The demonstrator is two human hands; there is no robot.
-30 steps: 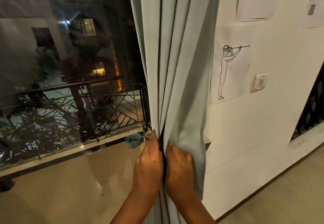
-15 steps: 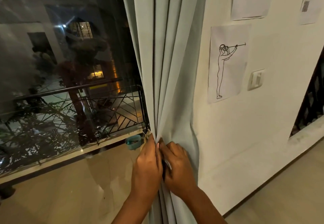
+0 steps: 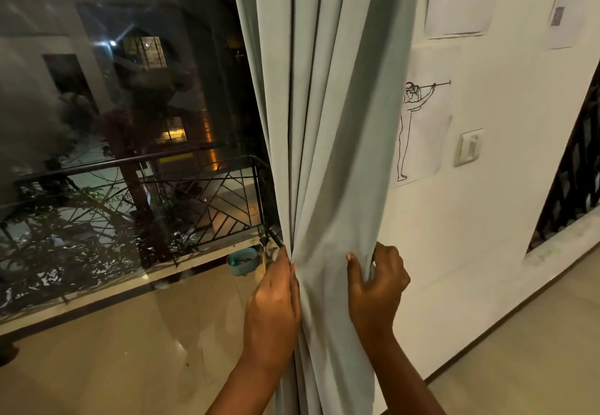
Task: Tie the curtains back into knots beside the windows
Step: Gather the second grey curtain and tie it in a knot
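A pale grey-green curtain (image 3: pixel 328 122) hangs in gathered folds between the window glass (image 3: pixel 130 122) on the left and the white wall on the right. My left hand (image 3: pixel 274 310) holds the curtain's left edge at hip height, its fingers hidden behind the cloth. My right hand (image 3: pixel 378 281) grips the curtain's right edge, thumb in front and fingers curled round the back. A flat span of cloth is stretched between the two hands. No knot shows in the curtain.
The white wall (image 3: pixel 487 219) to the right carries paper sheets, a line drawing (image 3: pixel 418 128) and a light switch (image 3: pixel 469 147). A dark grille opening (image 3: pixel 574 171) lies at far right. Outside the glass are a balcony railing (image 3: pixel 136 187) and a small teal pot (image 3: pixel 243 260).
My hands were pressed together on the bunched folds; now my right hand has moved right along the cloth, spreading a panel of curtain between the hands.
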